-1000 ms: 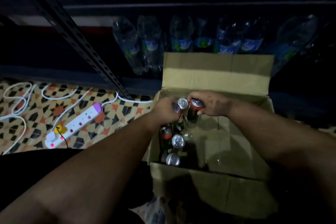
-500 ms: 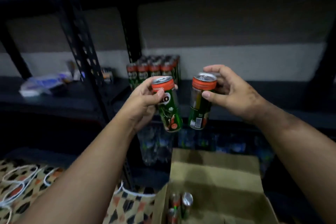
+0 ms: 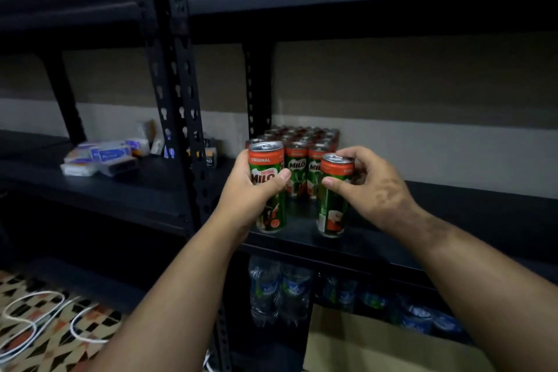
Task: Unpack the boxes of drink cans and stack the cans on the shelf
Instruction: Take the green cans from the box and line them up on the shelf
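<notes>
My left hand [image 3: 252, 193] grips a tall green Milo can with an orange top [image 3: 267, 172], held upright at the front of the dark shelf [image 3: 453, 214]. My right hand [image 3: 368, 187] grips a second Milo can [image 3: 333, 208] upright, a little to the right of the first. Both cans are low over the shelf board; I cannot tell whether they touch it. Just behind them stands a block of several Milo cans [image 3: 302, 145] in rows. The cardboard box [image 3: 377, 344] shows only its flap at the bottom.
A perforated black upright post [image 3: 181, 106] rises left of my left hand. Small packets and boxes [image 3: 102, 157] lie on the neighbouring shelf to the left. Water bottles [image 3: 280, 290] stand on the shelf below. White cables [image 3: 39, 317] lie on the patterned floor.
Both hands lifted a can each out of the box and carried them up and forward to the shelf, lowering them in front of the standing cans. My view has tilted up from the box.
</notes>
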